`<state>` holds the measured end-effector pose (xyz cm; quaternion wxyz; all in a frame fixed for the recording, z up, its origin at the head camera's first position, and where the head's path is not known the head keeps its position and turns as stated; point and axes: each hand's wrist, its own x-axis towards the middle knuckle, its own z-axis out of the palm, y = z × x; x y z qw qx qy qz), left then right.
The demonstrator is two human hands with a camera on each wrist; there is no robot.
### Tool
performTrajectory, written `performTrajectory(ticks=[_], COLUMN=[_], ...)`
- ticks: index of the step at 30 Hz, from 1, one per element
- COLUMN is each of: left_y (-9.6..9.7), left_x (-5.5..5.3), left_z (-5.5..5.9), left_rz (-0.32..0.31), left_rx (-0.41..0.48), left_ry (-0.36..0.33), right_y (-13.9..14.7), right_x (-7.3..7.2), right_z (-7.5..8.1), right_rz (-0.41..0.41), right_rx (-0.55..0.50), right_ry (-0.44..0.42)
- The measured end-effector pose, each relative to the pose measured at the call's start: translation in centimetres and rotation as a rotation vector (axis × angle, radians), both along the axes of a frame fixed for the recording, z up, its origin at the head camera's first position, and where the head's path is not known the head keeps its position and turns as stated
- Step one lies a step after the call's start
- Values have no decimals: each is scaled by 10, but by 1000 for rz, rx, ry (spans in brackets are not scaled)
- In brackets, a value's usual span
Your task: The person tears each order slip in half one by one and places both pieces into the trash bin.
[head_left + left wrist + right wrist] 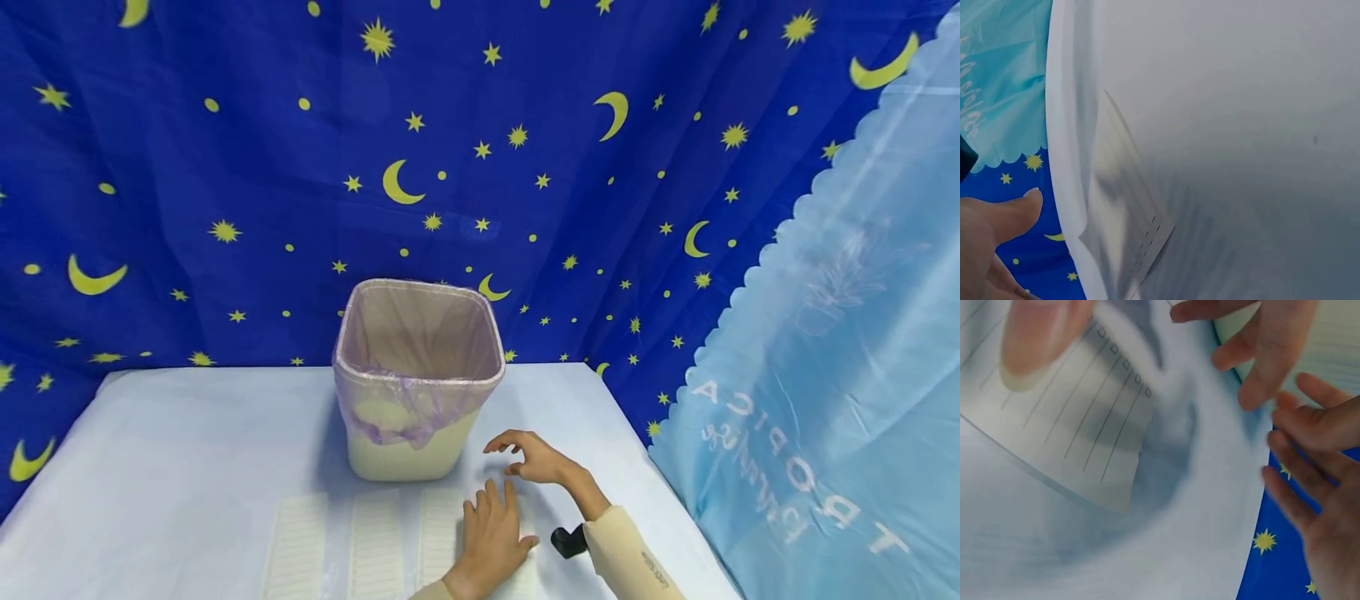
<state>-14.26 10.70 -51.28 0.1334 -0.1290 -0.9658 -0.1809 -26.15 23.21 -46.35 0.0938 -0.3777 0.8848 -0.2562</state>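
Left hand (489,542) over lined sheet (527,575)

Straight, spread fingers (510,497); contact with the paper impossible to tell. Off to the left, three more sheets (296,546) in a row on the white desk (195,442). Slightly farther, right hand (542,461), fingers loosely bent, parted from the thumb. Behind the sheets, pale bin (408,462) with purple bag (408,392) over its rim. Farthest, blue curtain (285,167) with stars and moons.
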Motion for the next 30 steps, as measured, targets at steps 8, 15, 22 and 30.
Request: performTrajectory(ticks=[8, 15, 22, 30], left_y=[11, 11, 12, 14], left_x=[-1, -5, -9, -12], left_z=[-19, -27, -33, -38], left_rz=[51, 60, 95, 128], left_rx=[2, -4, -36, -103], left_ry=[-26, -64, -31, 16], right_y=[6, 0, 0, 5], right_x=[2, 1, 2, -1], right_z=[-14, -15, -17, -26], right_rz=[39, -12, -43, -2], right_rx=[119, 200, 219, 208], right_ry=[-37, 3, -37, -65])
